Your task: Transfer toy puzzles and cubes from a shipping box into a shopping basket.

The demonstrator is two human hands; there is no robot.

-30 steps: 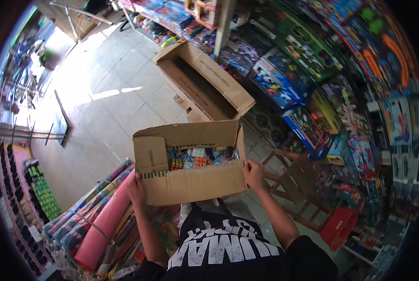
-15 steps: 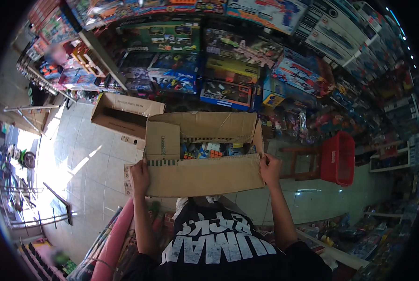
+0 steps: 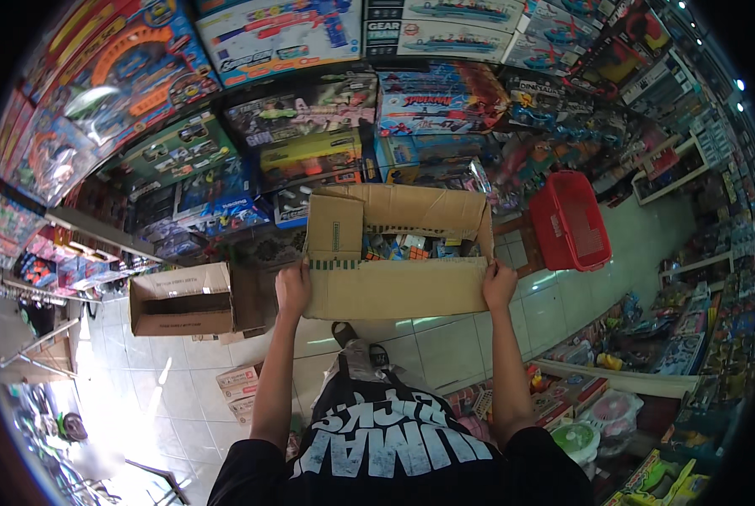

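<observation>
Held out in front of me is an open cardboard box point(image 3: 394, 291), its flaps spread. My left hand point(image 3: 292, 287) is closed on its near left corner. On the near right corner, my right hand point(image 3: 499, 285) grips the cardboard edge the same way. Inside the box lie puzzle cubes point(image 3: 416, 252) with coloured faces, among small blue and yellow packages partly hidden by the near flap. The left flap point(image 3: 336, 228) leans over part of the contents.
Another open cardboard box point(image 3: 181, 325) sits on the tiled floor at left. To the right, a red plastic basket point(image 3: 568, 223) rests on a wooden stool point(image 3: 523, 244). Boxed toys point(image 3: 436, 101) fill the shelves ahead. Small fans point(image 3: 575, 440) and more goods stand at lower right.
My view and body have turned rightward. The held box now sits nearer the red basket, with the floor box farther off to the left. Both hands keep their grip.
</observation>
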